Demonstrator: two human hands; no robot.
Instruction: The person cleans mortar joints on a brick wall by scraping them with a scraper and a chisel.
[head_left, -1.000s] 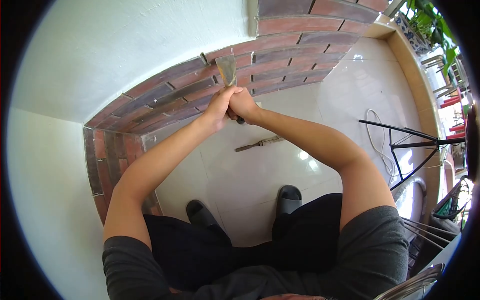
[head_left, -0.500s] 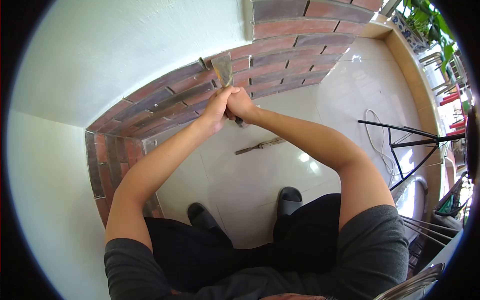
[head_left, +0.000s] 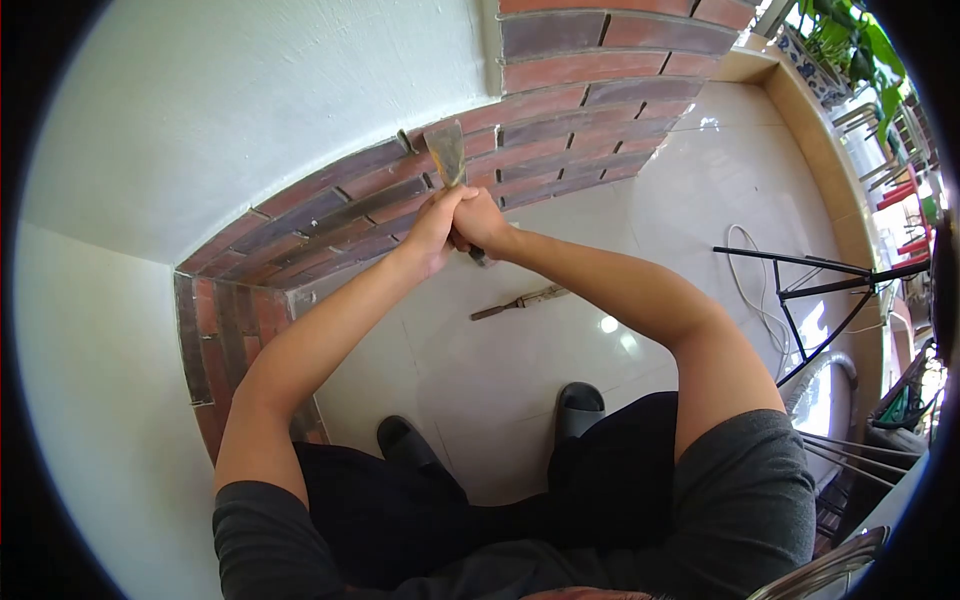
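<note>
A scraper (head_left: 446, 150) with a wide, stained metal blade points up toward the brick-patterned wall (head_left: 540, 125). Its blade lies over the upper brick rows, close to the lower edge of the white wall; contact is hard to tell. My right hand (head_left: 480, 218) is wrapped round the scraper's handle, whose dark end sticks out below it. My left hand (head_left: 435, 228) is closed against the right one, its fingers also about the handle and partly hidden.
On the tiled floor (head_left: 450, 370) lies a long, narrow tool (head_left: 518, 302), below my hands. Two dark slippers (head_left: 580, 405) are on my feet. At the right stand a black metal stand (head_left: 825, 270), a white cable (head_left: 745, 265) and a plant (head_left: 850, 40).
The view has shifted slightly, so the floor tool and slippers appear a little lower. My hands and the scraper also sit slightly lower in view, with the same hold.
</note>
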